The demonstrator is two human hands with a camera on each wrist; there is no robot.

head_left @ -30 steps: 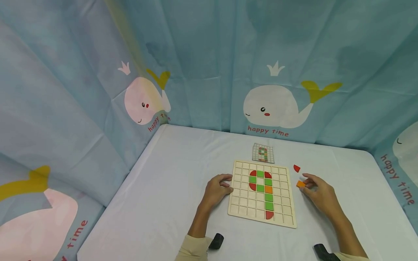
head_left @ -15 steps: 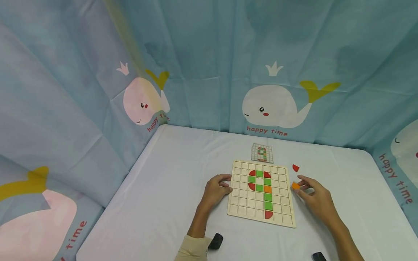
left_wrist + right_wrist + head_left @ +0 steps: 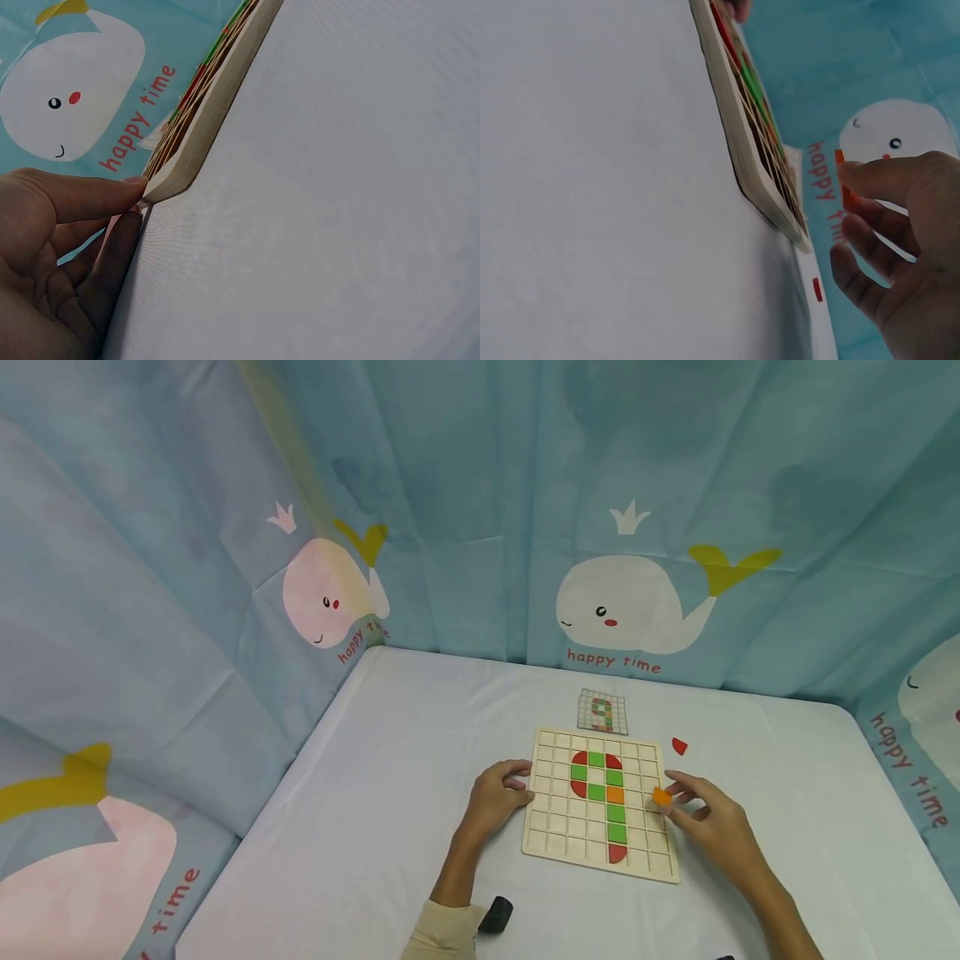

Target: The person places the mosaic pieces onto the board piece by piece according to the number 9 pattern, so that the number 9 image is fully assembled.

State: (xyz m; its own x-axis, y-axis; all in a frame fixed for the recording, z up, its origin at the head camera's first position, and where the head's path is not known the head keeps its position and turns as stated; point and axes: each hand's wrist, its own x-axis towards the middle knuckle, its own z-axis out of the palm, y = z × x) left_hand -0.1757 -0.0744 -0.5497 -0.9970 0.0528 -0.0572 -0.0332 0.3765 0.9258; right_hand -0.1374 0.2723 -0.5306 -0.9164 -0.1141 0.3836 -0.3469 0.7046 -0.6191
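Note:
A wooden grid board lies on the white table, with green, red and orange tiles forming a 9-like figure in its cells. My left hand holds the board's left edge; in the left wrist view the thumb sits at the board's rim with the fingers below it. Over the board's right edge, my right hand pinches an orange square tile between thumb and fingertips. In the right wrist view the orange tile appears edge-on, raised beside the board.
Behind the board lies a small pattern card printed with the same figure. A loose red quarter-round tile is on the table, right of the board's far corner. A blue whale-print curtain borders the table.
My right hand has moved left with the orange tile, from the table beside the board to over its right edge. The left hand has stayed at the board's left edge.

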